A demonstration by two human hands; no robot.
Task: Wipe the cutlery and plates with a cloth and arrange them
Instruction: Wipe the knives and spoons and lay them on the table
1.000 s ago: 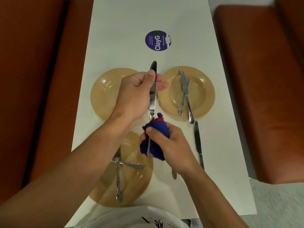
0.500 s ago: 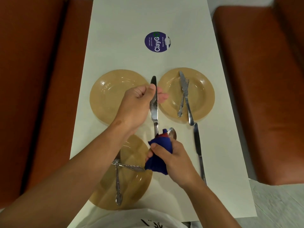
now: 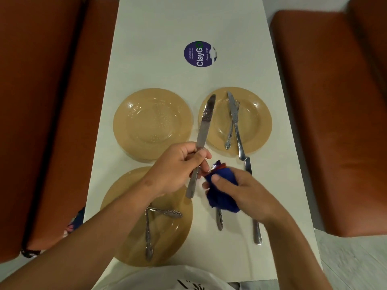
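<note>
My left hand (image 3: 178, 166) grips a table knife (image 3: 204, 124) near its middle, blade pointing away over the gap between the two far plates. My right hand (image 3: 238, 191) holds a bunched blue cloth (image 3: 219, 195) just right of the knife's handle, apart from it. Three tan plates lie on the white table: an empty one far left (image 3: 152, 122), one far right (image 3: 257, 122) carrying a knife (image 3: 235, 122) and a fork (image 3: 231, 130), and a near one (image 3: 167, 243) with two pieces of cutlery (image 3: 148, 235). Another knife (image 3: 254, 227) and a piece of cutlery (image 3: 219, 220), partly under my right hand, lie on the table.
A round purple sticker (image 3: 200, 53) is stuck on the white table (image 3: 167, 49) beyond the plates. Brown upholstered benches run along the left side (image 3: 41, 122) and the right side (image 3: 335, 122) of the table.
The knife has come out of the cloth: my left hand drew back towards me and tilted the blade to the right, while my right hand moved right with the cloth.
</note>
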